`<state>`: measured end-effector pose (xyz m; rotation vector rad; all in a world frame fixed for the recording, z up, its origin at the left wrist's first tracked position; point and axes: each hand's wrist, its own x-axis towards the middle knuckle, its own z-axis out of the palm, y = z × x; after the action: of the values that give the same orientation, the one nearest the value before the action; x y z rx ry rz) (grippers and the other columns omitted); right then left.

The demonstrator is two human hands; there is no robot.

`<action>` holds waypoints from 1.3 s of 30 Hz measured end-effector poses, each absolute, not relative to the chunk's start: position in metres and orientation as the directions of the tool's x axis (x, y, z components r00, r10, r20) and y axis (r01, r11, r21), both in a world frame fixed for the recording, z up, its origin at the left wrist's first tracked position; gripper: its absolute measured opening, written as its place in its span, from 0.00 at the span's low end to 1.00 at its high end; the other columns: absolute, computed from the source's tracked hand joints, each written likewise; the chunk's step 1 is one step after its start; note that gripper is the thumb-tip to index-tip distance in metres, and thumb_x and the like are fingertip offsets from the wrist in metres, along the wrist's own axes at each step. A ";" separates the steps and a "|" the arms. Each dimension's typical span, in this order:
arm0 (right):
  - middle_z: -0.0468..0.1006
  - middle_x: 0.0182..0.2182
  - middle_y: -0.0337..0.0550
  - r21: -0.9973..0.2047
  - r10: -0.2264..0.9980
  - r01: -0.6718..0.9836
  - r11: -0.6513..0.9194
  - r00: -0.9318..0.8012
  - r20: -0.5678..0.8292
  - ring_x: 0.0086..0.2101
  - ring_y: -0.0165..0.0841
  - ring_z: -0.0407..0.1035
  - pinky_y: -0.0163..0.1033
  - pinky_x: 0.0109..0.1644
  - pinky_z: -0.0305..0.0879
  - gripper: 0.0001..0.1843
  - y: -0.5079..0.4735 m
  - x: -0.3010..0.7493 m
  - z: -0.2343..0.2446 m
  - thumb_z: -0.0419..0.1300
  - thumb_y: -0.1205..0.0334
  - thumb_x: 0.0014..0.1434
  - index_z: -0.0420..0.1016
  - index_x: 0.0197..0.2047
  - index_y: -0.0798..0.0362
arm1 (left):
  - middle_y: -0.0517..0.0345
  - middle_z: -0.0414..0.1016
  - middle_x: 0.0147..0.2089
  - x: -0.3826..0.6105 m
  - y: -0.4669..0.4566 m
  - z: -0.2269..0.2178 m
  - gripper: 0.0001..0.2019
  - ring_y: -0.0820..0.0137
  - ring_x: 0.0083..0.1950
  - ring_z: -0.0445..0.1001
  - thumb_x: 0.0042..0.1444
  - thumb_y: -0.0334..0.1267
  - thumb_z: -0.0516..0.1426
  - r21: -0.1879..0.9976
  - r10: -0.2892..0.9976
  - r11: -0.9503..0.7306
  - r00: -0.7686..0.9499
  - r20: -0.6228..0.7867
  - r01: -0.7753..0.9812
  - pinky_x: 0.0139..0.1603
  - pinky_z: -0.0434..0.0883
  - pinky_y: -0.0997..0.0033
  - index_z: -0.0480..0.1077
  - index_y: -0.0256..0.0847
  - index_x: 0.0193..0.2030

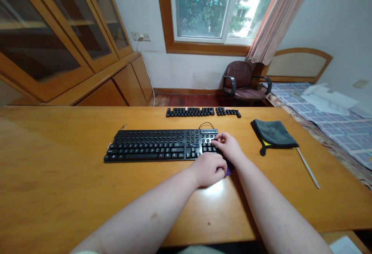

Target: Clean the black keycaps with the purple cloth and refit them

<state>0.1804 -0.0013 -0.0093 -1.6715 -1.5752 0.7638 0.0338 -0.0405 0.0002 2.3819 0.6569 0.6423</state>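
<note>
A black keyboard [151, 145] lies on the wooden desk [58, 176]. My right hand [229, 145] is at the number pad on the keyboard's right end, its fingers pinched on a key there. Just in front of the keyboard's right end, my left hand [210, 167] is curled closed on a small purple thing [228, 171], of which only an edge shows. Beyond the keyboard, a row of loose black keycaps [202, 112] lies near the desk's far edge.
A folded dark grey cloth [273, 133] lies to the right, with a thin pale stick [308, 167] beside it. A dark red armchair [244, 79] stands under the window. A bed [334, 118] is at right and glass-door wooden cabinets [58, 41] at left.
</note>
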 end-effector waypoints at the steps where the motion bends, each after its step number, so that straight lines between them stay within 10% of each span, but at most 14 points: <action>1: 0.70 0.22 0.35 -0.813 0.996 0.583 -0.008 0.080 0.048 0.24 0.30 0.63 0.36 0.30 0.60 0.11 -0.001 0.180 -0.010 0.62 0.56 0.46 0.70 0.31 0.54 | 0.59 0.75 0.30 0.034 -0.040 0.000 0.09 0.71 0.33 0.70 0.47 0.28 0.51 0.647 0.585 -0.702 0.760 0.283 0.299 0.37 0.65 0.72 0.73 0.40 0.26; 8: 0.61 0.18 0.29 -0.872 0.996 0.489 -0.022 0.088 0.024 0.21 0.27 0.57 0.34 0.28 0.56 0.14 0.002 0.182 -0.020 0.64 0.56 0.43 0.68 0.31 0.53 | 0.59 0.75 0.30 0.034 -0.039 0.003 0.09 0.71 0.34 0.70 0.46 0.27 0.51 0.683 0.591 -0.672 0.763 0.261 0.287 0.38 0.66 0.73 0.72 0.39 0.25; 13: 0.65 0.19 0.35 -0.942 0.910 0.335 -0.028 0.398 0.115 0.22 0.29 0.60 0.35 0.29 0.58 0.17 0.012 0.198 -0.027 0.58 0.47 0.49 0.68 0.27 0.55 | 0.59 0.74 0.29 0.034 -0.040 0.004 0.10 0.71 0.34 0.70 0.46 0.27 0.51 0.692 0.602 -0.662 0.754 0.262 0.287 0.39 0.66 0.72 0.72 0.40 0.25; 22: 0.72 0.36 0.52 -0.722 0.722 0.631 -0.284 0.636 0.272 0.40 0.41 0.66 0.44 0.46 0.61 0.13 0.027 0.224 -0.035 0.54 0.59 0.51 0.68 0.38 0.56 | 0.58 0.72 0.28 0.030 -0.038 0.002 0.10 0.71 0.33 0.69 0.44 0.26 0.50 0.800 0.679 -0.570 0.655 0.331 0.187 0.38 0.65 0.72 0.72 0.39 0.26; 30: 0.67 0.47 0.60 -0.629 0.672 0.654 -0.420 0.690 0.269 0.46 0.44 0.66 0.43 0.49 0.60 0.19 0.070 0.242 -0.025 0.54 0.62 0.52 0.66 0.46 0.61 | 0.60 0.69 0.26 0.037 -0.041 0.005 0.07 0.73 0.31 0.66 0.41 0.27 0.51 0.994 0.805 0.000 0.590 0.062 -0.105 0.35 0.63 0.74 0.69 0.37 0.25; 39: 0.67 0.47 0.65 -0.534 0.664 0.652 -0.538 0.718 0.208 0.47 0.49 0.67 0.48 0.49 0.61 0.25 0.105 0.254 -0.025 0.56 0.59 0.53 0.64 0.52 0.64 | 0.59 0.71 0.26 0.042 -0.042 -0.004 0.10 0.77 0.25 0.66 0.35 0.32 0.62 0.785 0.632 0.536 0.764 -0.130 -0.310 0.29 0.59 0.77 0.70 0.34 0.28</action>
<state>0.2539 0.1052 -0.0253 -2.3268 -0.9963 0.0260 0.0415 -0.0418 -0.0038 0.8297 0.4295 0.5818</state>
